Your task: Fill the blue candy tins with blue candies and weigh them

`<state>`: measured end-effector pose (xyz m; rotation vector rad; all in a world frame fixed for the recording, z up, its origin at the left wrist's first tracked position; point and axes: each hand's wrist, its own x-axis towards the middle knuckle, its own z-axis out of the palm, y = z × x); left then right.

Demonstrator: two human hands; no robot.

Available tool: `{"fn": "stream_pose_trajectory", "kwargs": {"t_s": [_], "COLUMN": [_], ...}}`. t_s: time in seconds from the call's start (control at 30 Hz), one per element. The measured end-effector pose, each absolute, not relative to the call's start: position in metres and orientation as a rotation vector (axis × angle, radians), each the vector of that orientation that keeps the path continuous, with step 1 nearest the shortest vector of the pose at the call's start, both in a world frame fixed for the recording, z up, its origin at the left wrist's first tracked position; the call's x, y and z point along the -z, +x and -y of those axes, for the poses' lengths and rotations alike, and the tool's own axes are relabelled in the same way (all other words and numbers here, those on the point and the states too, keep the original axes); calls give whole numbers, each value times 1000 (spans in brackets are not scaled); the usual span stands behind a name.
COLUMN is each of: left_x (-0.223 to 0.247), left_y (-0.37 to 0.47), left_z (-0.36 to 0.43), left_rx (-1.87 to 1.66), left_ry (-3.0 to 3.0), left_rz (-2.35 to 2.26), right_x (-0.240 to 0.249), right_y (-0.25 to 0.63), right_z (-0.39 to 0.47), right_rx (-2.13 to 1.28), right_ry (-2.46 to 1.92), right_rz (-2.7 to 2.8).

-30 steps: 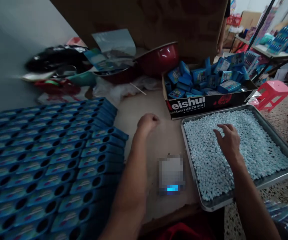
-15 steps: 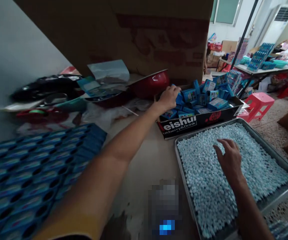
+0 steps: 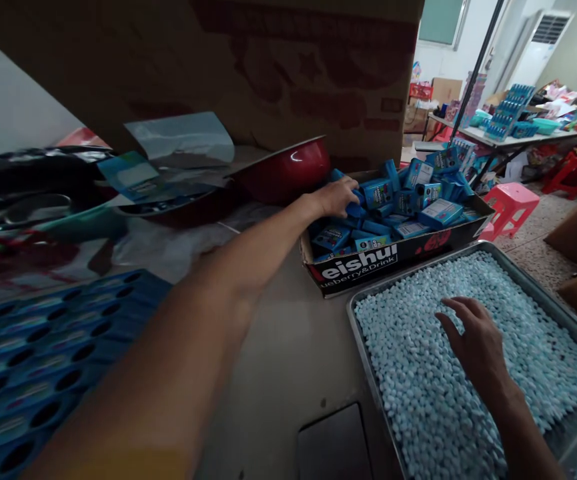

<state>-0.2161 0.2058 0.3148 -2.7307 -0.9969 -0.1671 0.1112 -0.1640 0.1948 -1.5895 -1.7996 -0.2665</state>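
My left hand (image 3: 337, 197) reaches into a black cardboard box (image 3: 353, 270) with white lettering. Its fingers are curled over a small blue box (image 3: 353, 208) at the left end; the fingertips are partly hidden. Around it lie several more small blue printed boxes (image 3: 441, 211), heaped at mixed angles. My right hand (image 3: 478, 337) hovers over a metal tray (image 3: 368, 363) of small pale blue and white pellets (image 3: 428, 373). Thumb and fingers there are apart and hold nothing.
Rows of blue cartons with round holes (image 3: 43, 360) stand on the left. A red bowl (image 3: 288, 170) sits behind the black box, before a big brown carton (image 3: 308, 80). A dark flat device (image 3: 335, 443) lies at the front. A pink stool (image 3: 511, 207) stands beyond.
My left hand has lowered a little among the small blue boxes. The right hand stays open over the pellets. The view has shifted, and the flat device shows plainly at the front.
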Motion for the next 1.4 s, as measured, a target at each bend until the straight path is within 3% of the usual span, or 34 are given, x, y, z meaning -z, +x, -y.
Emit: {"fn": "stream_pose_trajectory", "kwargs": {"t_s": [0.13, 0.27, 0.37, 0.47, 0.6, 0.7, 0.83, 0.97, 1.03, 1.13, 1.2, 1.3, 1.4], "left_x": [-337, -347, -318, -267, -213, -202, -206, -202, -195, -184, -178, -172, -172], "left_y": [-221, -208, -183, -159, -154, -162, -169, -172, -171, -162, -155, -156, -177], "left_z": [-159, -52, 43, 117, 164, 175, 185, 198, 205, 215, 223, 237, 247], "left_rx": [527, 963, 1078, 1128, 1405, 1725, 2510, 3292, 3523, 3629, 3710, 3677, 3070], "left_ry": [-2762, -2689, -2665, -2688, -2600, -2509, -2010, -1611, -1443, -1378, -1392, -1555, -1951], "left_rz": [1005, 873, 736, 682, 904, 1242, 1952, 2080, 2070, 2091, 2037, 2038, 2114], "right_x": [-202, -219, -231, -238, -235, -233, -243, -259, -260, -250, -240, -232, -237], "right_y": [111, 101, 82, 64, 65, 88, 125, 122, 98, 42, 7, -21, -17], "right_z": [163, 159, 156, 164, 185, 189, 175, 185, 202, 230, 243, 255, 261], "right_rx": [105, -490, -1140, -1410, -1366, -1213, -742, -37, -116, -716, -943, -907, -780], "right_ry": [-1581, -1430, -1109, -893, -1046, -1194, -1574, -1733, -1564, -1287, -1215, -1250, -1355], "right_rz": [1676, 1354, 1073, 927, 955, 1115, 1412, 1636, 1696, 1648, 1565, 1510, 1582]}}
